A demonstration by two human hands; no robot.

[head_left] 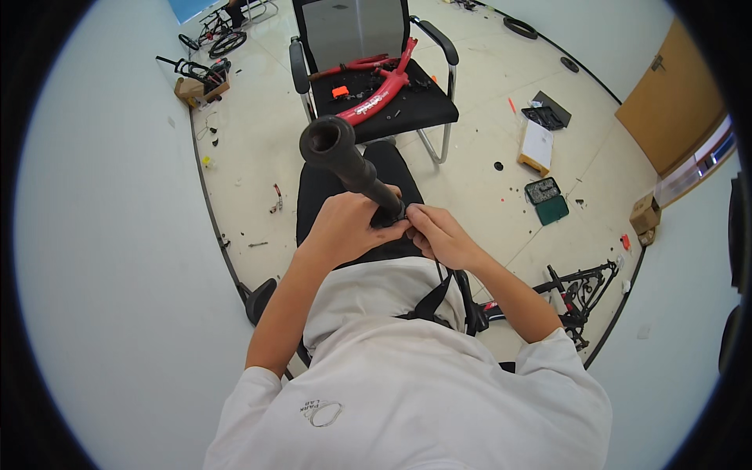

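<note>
A black hollow tube (356,171) with a wide, flared open end points up toward me; its exact kind I cannot make out. My left hand (342,225) is wrapped round its lower, thinner part. Close beside it, my right hand (442,235) pinches with thumb and fingers at a small dark fitting (401,211) on the tube. The fingers cover most of that fitting. Both hands are just above my lap, and the tube's lower end is hidden behind them.
Ahead stands a black chair (427,117) bearing a red bicycle frame (380,98) and small parts. On the floor to the right lie an opened green case (552,209), a white-topped box (536,145) and a black bicycle frame (576,294). A wall (102,235) runs along the left.
</note>
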